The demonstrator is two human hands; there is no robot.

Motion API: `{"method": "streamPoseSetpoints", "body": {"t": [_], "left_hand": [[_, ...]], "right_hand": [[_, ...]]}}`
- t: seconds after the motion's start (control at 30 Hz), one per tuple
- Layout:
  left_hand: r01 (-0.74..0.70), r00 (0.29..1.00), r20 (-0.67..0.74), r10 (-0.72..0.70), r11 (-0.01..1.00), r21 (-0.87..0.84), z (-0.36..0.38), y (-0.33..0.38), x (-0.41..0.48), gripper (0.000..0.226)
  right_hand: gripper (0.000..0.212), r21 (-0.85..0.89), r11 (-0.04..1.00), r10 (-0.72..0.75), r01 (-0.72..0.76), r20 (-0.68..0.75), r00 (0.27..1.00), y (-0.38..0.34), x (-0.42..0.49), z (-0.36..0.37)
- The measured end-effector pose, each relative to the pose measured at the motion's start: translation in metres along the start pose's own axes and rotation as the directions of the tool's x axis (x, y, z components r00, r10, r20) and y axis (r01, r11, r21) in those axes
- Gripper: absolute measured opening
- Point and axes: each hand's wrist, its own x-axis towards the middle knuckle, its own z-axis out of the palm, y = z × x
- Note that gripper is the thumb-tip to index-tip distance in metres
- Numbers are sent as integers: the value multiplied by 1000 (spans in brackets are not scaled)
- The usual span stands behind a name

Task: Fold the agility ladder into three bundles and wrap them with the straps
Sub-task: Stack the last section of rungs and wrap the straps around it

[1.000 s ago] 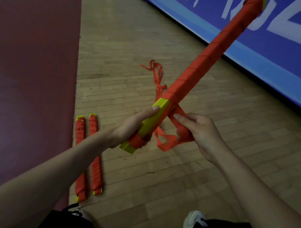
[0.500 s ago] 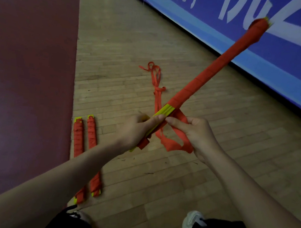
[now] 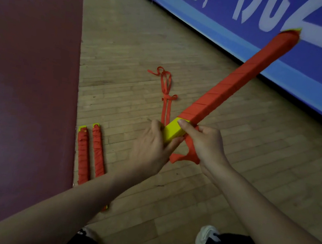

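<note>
I hold a long bundle (image 3: 232, 87) of yellow ladder rungs wound in red strap, slanting up to the right above the floor. My left hand (image 3: 149, 150) grips its bare yellow lower end from the left. My right hand (image 3: 203, 143) holds the loose red strap (image 3: 189, 156) against the bundle, thumb on the yellow part, with a loop of strap hanging below. The strap's free tail (image 3: 165, 94) trails away over the floor. Two wrapped bundles (image 3: 90, 152) lie side by side on the floor at the left.
The floor is wooden boards (image 3: 144, 41), with a dark red mat (image 3: 29, 70) along the left. A blue banner wall (image 3: 264, 23) runs diagonally at the upper right. My shoes (image 3: 204, 238) and dark trouser legs show at the bottom edge.
The held bundle has dropped lower and flatter. My left hand has shifted its grip round the yellow end, and my right hand has brought the strap up against the bundle.
</note>
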Motion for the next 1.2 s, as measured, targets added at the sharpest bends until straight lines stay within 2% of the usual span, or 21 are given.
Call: {"method": "streamPoseSetpoints", "body": {"t": [0.07,0.17,0.23,0.3,0.4,0.5,0.57,0.67,0.77,0.83,0.9,1.0,1.1,1.2], "left_hand": [[-10,996,89,16,998,-66,-3,-4,3,48],[131,939,344,-21,945,-299,-27,-3,16,42],[290,837,547,28,824,-487,-45,-4,19,26],[504,710,699,88,631,-591,-54,-11,17,26],[679,598,781,180,404,-613,-53,-20,15,46],[745,519,803,293,305,-593,-50,-22,15,58],[766,491,816,306,295,-572,-51,-18,16,63],[732,528,826,198,385,-561,-56,-6,18,54],[642,619,784,56,538,-546,-64,4,18,38],[565,687,726,20,614,-551,-65,6,16,30],[506,737,675,27,640,-578,-66,4,14,25],[472,764,644,38,647,-599,-70,1,13,26],[471,768,640,22,657,-588,-70,2,13,36],[470,782,623,9,648,-599,-70,3,15,47]], "right_hand": [[45,68,998,0,0,-2,1000,0,1,-2],[47,162,986,13,-23,62,998,0,0,-3],[54,213,976,16,-45,136,991,0,-3,0],[51,246,968,0,-52,206,978,-4,-6,2],[49,298,954,-41,-32,236,971,-10,-9,1],[59,326,945,-92,-2,270,958,-14,-9,-2],[56,324,946,-102,6,279,955,-15,-10,-1],[54,301,953,-114,35,251,961,-18,-10,-4],[51,343,939,-68,-40,296,953,-18,-8,-5],[53,300,950,-25,-89,357,934,-14,-7,-6],[50,243,961,14,-132,433,901,-11,-6,-8],[41,163,971,69,-178,520,851,-13,-6,-13],[25,119,973,109,-196,514,851,-12,-8,-16],[25,67,978,141,-200,499,855,-10,-9,-19]]}}
